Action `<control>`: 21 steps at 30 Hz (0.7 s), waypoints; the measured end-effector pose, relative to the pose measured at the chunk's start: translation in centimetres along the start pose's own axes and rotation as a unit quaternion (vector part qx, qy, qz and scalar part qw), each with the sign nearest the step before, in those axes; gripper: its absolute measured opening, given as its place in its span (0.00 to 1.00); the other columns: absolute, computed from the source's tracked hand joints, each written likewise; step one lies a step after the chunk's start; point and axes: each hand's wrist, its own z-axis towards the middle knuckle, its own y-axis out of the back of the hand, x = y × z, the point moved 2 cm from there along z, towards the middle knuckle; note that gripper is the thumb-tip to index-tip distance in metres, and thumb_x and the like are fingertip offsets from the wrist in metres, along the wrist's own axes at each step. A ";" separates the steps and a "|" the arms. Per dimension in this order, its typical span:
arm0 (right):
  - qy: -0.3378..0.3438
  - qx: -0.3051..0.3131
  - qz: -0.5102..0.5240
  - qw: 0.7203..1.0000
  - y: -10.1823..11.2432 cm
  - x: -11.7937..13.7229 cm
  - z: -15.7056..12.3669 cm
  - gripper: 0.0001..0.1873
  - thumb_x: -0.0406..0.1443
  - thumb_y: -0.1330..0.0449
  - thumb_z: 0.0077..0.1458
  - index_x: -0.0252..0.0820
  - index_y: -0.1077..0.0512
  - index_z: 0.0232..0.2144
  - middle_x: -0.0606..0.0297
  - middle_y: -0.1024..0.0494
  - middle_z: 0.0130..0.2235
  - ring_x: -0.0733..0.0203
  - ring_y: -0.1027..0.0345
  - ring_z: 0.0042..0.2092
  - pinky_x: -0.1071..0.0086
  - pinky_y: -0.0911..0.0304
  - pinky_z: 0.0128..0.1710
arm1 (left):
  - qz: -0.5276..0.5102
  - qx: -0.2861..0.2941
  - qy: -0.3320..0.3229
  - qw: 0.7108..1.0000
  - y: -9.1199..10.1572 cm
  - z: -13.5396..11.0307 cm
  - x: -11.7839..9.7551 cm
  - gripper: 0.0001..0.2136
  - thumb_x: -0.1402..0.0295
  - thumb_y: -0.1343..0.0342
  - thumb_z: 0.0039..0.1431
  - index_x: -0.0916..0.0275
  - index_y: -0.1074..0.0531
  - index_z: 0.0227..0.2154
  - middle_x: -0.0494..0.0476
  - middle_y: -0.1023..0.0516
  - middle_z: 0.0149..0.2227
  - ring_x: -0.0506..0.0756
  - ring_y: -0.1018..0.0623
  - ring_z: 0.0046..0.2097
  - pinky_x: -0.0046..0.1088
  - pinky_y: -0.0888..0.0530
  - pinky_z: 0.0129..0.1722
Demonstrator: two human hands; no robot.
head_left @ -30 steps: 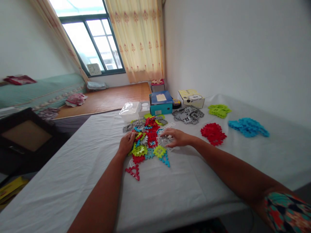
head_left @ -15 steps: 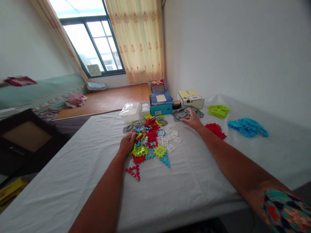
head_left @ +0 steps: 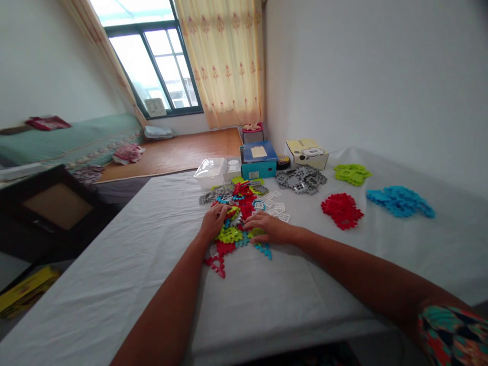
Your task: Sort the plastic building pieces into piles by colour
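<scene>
A mixed pile of flat interlocking plastic building pieces in red, lime green, blue and grey lies before me. At its left edge, my left hand is closed with curled fingertips among the pieces; what it grips is hidden. My right hand reaches over the pile from the right, fingers stretched and thumb apart, its tips touching pieces near the middle. White window-shaped pieces lie just behind it, partly covered. A red triangular piece and a blue triangular piece stick out at the near side.
Sorted heaps of grey pieces, red pieces, lime green pieces and blue pieces lie to the right on the white cloth. Behind the pile stand a clear plastic container, a blue box and a yellow box.
My right hand has moved from the grey heap left and nearer, onto the mixed pile. My left hand stays at the pile's left edge. The view has shifted slightly left.
</scene>
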 end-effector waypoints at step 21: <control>-0.079 -0.091 -0.052 0.991 0.6 -0.1 0.1 0.10 0.38 0.44 0.60 0.40 0.26 0.41 0.58 0.22 0.41 0.56 0.33 0.46 0.61 0.39 0.49 | -0.072 -0.126 0.105 0.984 1.4 0.3 3.4 0.20 0.58 0.56 0.60 0.65 0.23 0.39 0.57 0.19 0.37 0.55 0.23 0.39 0.30 0.28 0.40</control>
